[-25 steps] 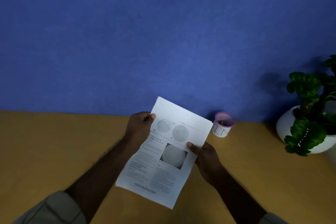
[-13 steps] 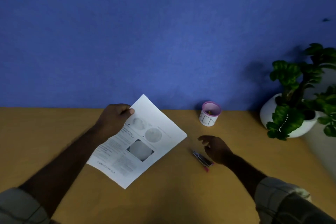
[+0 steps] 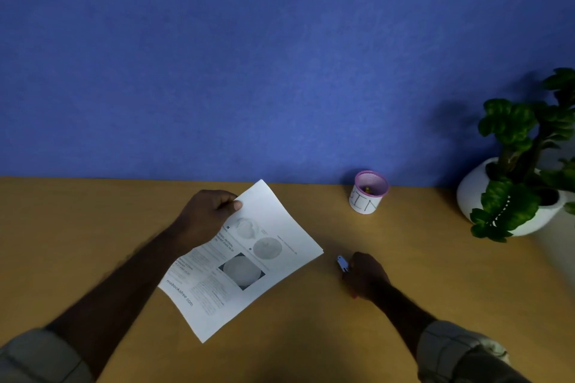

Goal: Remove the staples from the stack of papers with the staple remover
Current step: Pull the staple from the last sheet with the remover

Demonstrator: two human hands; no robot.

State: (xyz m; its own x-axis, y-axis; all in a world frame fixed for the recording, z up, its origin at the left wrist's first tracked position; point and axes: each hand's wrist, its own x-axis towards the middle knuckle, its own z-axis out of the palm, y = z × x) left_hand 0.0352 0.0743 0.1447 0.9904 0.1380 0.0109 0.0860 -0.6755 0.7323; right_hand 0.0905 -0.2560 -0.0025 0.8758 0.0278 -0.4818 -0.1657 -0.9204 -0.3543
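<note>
My left hand (image 3: 207,217) pinches the upper left edge of a white stack of printed papers (image 3: 249,258) and holds it tilted above the wooden table (image 3: 93,227). No staple is plain to see. To the right, my right hand (image 3: 367,277) lies on the table with its fingers curled round the staple remover (image 3: 342,263). Only the remover's grey-blue tip shows past the fingers, plus a small pink bit near the wrist.
A small white cup with a pink rim (image 3: 368,193), marked "BIN", stands at the back near the blue wall (image 3: 280,56). A white pot with a green plant (image 3: 513,190) sits at the far right.
My right hand let go of the papers, moved right and down to the table, and closed round the staple remover. My left hand kept the papers and shifted them left.
</note>
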